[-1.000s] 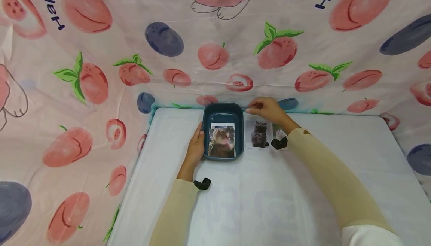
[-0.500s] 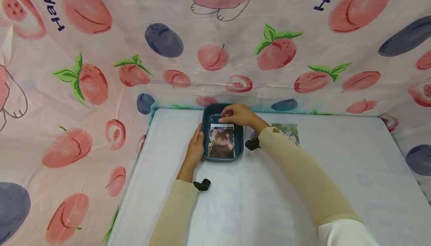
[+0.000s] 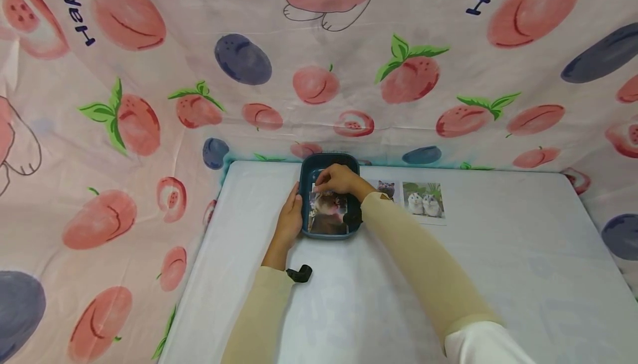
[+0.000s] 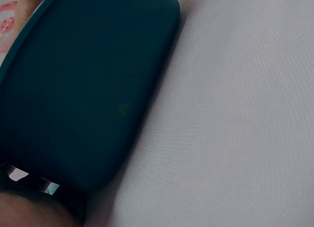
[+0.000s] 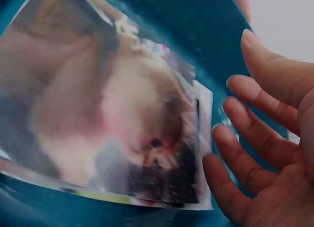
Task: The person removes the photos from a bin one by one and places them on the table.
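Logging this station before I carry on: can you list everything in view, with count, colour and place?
tray: one, dark teal, far edge of table.
photo in tray: one, brownish animal print.
grey cat photo: one, right of tray, partly hidden by sleeve.
hamster photo: one, two white animals, further right.
table: one, white cover.
backdrop cloth: pink, peach print.
left hand: rests against tray's left side.
right hand: fingers straight, over photo in tray.
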`<action>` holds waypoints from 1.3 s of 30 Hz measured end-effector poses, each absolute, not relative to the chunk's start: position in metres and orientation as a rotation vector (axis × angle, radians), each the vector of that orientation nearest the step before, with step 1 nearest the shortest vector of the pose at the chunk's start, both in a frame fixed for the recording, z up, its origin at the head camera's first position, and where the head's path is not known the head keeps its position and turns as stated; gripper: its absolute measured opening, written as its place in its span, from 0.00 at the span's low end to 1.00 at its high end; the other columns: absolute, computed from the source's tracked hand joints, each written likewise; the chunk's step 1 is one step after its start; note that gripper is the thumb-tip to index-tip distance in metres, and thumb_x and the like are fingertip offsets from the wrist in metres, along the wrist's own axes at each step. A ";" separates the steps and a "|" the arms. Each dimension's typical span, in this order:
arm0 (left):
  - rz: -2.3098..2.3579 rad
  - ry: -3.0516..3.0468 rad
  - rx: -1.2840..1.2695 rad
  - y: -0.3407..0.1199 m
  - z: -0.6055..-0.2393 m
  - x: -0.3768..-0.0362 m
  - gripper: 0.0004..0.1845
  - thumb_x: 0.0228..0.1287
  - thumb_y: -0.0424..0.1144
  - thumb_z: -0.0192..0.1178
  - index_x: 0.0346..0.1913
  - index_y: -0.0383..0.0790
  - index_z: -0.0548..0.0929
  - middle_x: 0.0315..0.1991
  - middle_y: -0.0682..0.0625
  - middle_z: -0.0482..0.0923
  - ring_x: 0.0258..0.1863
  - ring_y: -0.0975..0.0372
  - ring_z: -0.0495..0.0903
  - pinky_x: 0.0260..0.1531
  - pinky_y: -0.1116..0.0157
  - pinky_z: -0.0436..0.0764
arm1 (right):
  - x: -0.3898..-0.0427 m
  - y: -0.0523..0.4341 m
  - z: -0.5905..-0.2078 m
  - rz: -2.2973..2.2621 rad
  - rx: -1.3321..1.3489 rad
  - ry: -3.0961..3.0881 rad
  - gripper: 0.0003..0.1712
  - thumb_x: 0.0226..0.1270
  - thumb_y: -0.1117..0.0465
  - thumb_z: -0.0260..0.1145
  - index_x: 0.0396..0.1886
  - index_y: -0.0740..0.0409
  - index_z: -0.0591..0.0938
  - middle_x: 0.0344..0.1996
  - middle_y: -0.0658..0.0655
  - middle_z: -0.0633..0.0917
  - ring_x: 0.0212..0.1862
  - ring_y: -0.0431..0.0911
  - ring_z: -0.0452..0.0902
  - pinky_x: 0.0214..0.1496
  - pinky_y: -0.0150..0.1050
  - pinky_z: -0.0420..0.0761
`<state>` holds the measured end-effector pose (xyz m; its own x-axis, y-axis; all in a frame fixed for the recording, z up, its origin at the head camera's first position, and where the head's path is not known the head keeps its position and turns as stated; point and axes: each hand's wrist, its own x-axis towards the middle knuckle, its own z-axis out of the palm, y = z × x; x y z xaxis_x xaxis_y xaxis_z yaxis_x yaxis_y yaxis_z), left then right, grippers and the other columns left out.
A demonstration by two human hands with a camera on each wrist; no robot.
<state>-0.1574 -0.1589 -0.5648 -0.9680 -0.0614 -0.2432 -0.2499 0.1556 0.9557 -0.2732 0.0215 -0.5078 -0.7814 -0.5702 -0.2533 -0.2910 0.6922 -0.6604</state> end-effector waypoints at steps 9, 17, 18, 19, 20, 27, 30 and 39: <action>1.947 2.256 -0.302 -0.159 -0.565 -0.157 0.27 0.84 0.55 0.38 0.81 0.65 0.55 0.82 0.52 0.55 0.81 0.52 0.52 0.79 0.44 0.53 | -0.269 0.015 -0.520 -0.777 -0.680 2.500 0.14 0.71 0.51 0.68 0.43 0.55 0.91 0.34 0.51 0.91 0.36 0.43 0.82 0.43 0.36 0.81; 1.945 2.260 -0.306 -0.159 -0.566 -0.159 0.27 0.84 0.55 0.38 0.81 0.67 0.56 0.82 0.53 0.55 0.82 0.53 0.51 0.79 0.45 0.52 | -0.270 0.016 -0.521 -0.825 -0.671 2.511 0.07 0.65 0.55 0.73 0.37 0.53 0.91 0.31 0.51 0.90 0.32 0.41 0.80 0.38 0.34 0.78; 1.942 2.265 -0.307 -0.159 -0.565 -0.158 0.27 0.84 0.54 0.38 0.81 0.66 0.56 0.82 0.52 0.56 0.82 0.53 0.51 0.79 0.45 0.52 | -0.270 0.016 -0.520 -0.831 -0.677 2.512 0.06 0.64 0.56 0.74 0.36 0.53 0.91 0.30 0.51 0.90 0.32 0.41 0.79 0.38 0.34 0.77; 1.939 2.271 -0.306 -0.159 -0.565 -0.158 0.27 0.84 0.54 0.38 0.81 0.65 0.56 0.81 0.52 0.56 0.81 0.53 0.52 0.79 0.44 0.52 | -0.270 0.016 -0.519 -0.834 -0.684 2.513 0.05 0.63 0.57 0.74 0.35 0.53 0.91 0.30 0.51 0.90 0.32 0.41 0.79 0.38 0.33 0.77; 1.939 2.274 -0.304 -0.159 -0.565 -0.158 0.27 0.84 0.54 0.38 0.81 0.65 0.56 0.81 0.52 0.56 0.81 0.53 0.52 0.79 0.44 0.53 | -0.270 0.016 -0.518 -0.847 -0.680 2.503 0.04 0.62 0.58 0.74 0.35 0.53 0.91 0.30 0.51 0.90 0.32 0.41 0.79 0.38 0.33 0.77; 1.955 2.271 -0.298 -0.159 -0.564 -0.158 0.27 0.84 0.53 0.38 0.81 0.65 0.56 0.81 0.52 0.56 0.81 0.53 0.53 0.79 0.46 0.53 | -0.270 0.019 -0.510 -0.924 -0.609 2.386 0.07 0.63 0.66 0.73 0.40 0.56 0.90 0.34 0.52 0.91 0.36 0.42 0.83 0.44 0.34 0.82; 1.952 2.267 -0.294 -0.159 -0.564 -0.158 0.27 0.85 0.53 0.38 0.81 0.64 0.56 0.82 0.53 0.55 0.81 0.53 0.51 0.80 0.46 0.52 | -0.270 0.021 -0.508 -0.942 -0.609 2.369 0.07 0.63 0.65 0.73 0.40 0.56 0.90 0.34 0.52 0.91 0.36 0.41 0.84 0.45 0.34 0.83; 1.949 2.252 -0.304 -0.159 -0.562 -0.158 0.28 0.84 0.53 0.38 0.82 0.62 0.55 0.82 0.54 0.54 0.82 0.54 0.49 0.80 0.46 0.51 | -0.264 0.025 -0.504 -0.930 -0.605 2.382 0.07 0.65 0.58 0.74 0.41 0.52 0.91 0.29 0.49 0.89 0.31 0.40 0.79 0.33 0.32 0.79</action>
<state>-0.1584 -0.1585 -0.5617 -0.9686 -0.0559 -0.2423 -0.2478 0.1364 0.9592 -0.2643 0.0255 -0.5040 -0.7717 -0.5643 -0.2934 -0.2165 0.6667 -0.7132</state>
